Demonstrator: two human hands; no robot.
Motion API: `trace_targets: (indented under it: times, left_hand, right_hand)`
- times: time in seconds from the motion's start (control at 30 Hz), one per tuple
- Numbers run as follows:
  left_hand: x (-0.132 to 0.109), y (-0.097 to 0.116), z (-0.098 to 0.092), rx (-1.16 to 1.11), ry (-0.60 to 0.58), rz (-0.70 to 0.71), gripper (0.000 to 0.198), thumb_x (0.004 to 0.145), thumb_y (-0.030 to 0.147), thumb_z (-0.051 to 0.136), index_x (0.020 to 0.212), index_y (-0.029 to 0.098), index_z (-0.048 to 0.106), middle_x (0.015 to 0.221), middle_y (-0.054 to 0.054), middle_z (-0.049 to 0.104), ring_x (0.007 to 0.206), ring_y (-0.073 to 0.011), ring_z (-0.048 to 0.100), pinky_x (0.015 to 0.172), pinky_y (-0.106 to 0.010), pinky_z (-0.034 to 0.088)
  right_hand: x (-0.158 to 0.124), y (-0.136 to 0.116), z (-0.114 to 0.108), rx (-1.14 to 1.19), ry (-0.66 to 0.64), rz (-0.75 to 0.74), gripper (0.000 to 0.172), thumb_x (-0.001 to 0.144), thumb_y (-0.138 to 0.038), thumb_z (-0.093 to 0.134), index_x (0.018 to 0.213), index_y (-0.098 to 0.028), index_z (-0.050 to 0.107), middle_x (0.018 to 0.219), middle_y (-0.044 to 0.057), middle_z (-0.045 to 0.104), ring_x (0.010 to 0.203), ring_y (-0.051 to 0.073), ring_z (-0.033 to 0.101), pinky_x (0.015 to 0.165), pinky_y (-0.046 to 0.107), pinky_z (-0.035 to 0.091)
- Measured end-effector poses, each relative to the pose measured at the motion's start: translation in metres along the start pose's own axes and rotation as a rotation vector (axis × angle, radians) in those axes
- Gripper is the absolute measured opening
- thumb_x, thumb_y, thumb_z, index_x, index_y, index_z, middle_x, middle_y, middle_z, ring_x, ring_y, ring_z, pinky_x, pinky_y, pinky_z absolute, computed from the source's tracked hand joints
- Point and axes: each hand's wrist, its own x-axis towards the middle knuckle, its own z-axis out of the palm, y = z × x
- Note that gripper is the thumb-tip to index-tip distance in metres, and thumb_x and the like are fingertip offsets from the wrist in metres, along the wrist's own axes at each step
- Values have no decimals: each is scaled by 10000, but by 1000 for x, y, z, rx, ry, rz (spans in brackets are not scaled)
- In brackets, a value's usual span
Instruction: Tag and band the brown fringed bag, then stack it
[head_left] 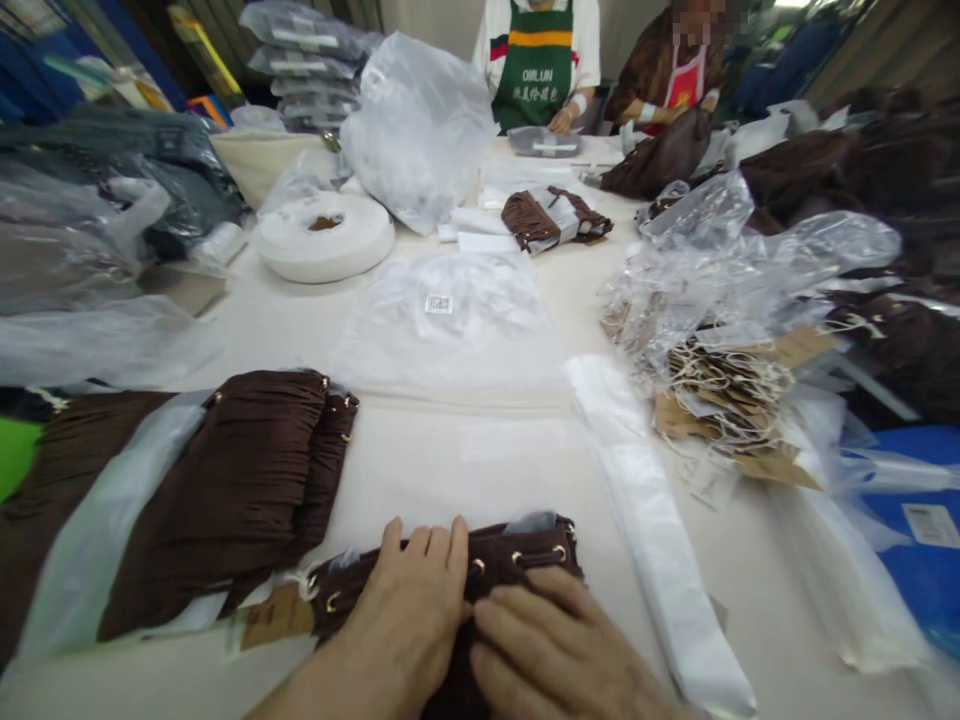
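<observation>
A dark brown bag [502, 545] with gold eyelets along its top lies at the table's near edge. My left hand [409, 615] grips its upper edge, fingers hooked over the rim. Flat on the bag's front, beside the left thumb, rests my right hand [547, 640], its fingers stretched out. Clear plastic shows at the bag's opening. A brown paper tag [276, 617] on a white string lies at its left corner. The lower part of the bag is hidden under my hands and wrists. To the left lie fringed brown bags [225, 480] with a pale wrap band around them.
A stack of clear plastic bags [457, 350] lies mid-table, with a long white plastic strip [652, 530] to its right. Tags with strings [731, 395] are heaped farther right. A white roll [322, 240] stands back left. Two people [536, 75] work across the table.
</observation>
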Motion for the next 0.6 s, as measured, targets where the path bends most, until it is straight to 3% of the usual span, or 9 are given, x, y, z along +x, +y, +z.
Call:
trace_targets:
  times: [0.07,0.17,0.23,0.33,0.4,0.5,0.6]
  left_hand:
    - [-5,7,21,137,170,-57,477,800,132,440,1268,43,417,987,-170,596,912,-314,548,870,-584,354]
    - [-7,4,43,161,419,-25,421,820,118,408,1237,70,438,1031,-145,589,933,-267,535,867,-472,365]
    - [-6,-3,48,101,544,19,368,856,154,399,1216,92,446,1026,-115,593,926,-224,534,851,-389,367]
    - [-5,-12,47,26,641,81,328,890,219,395,1190,105,461,977,-87,602,885,-196,550,815,-334,371]
    - [-6,-15,46,15,651,114,333,893,246,410,1190,103,459,974,-83,606,883,-196,559,810,-329,374]
    - [-7,-15,45,25,617,100,343,896,265,416,1196,102,447,992,-94,614,899,-209,567,808,-340,384]
    - [-6,-11,45,57,552,65,310,897,246,388,1170,124,470,997,-99,629,906,-214,581,824,-362,390]
  right_hand:
    - [-24,-9,13,-131,57,-37,212,934,-159,434,1004,-233,621,1037,-74,668,1034,121,546,1081,328,236]
    - [-54,-10,35,-275,23,54,273,961,-235,367,1106,-221,599,1106,-20,652,1098,143,532,1125,392,117]
    - [-65,-6,41,-282,22,77,291,954,-252,377,1169,-196,565,1158,10,627,1154,160,498,1122,421,114]
    - [-72,-5,30,-145,8,106,342,943,-313,393,1221,-151,511,1239,66,568,1246,197,406,1083,433,253]
    - [-79,-10,13,-21,33,318,350,944,-291,371,1241,-133,469,1274,119,525,1246,203,408,1015,381,384]
    - [-98,-26,-9,189,109,825,275,933,-231,362,1168,-159,485,1108,116,613,1035,168,583,852,263,505]
    - [-115,-47,-13,417,73,1068,211,922,-294,389,1028,-200,546,908,53,661,837,152,634,743,233,510]
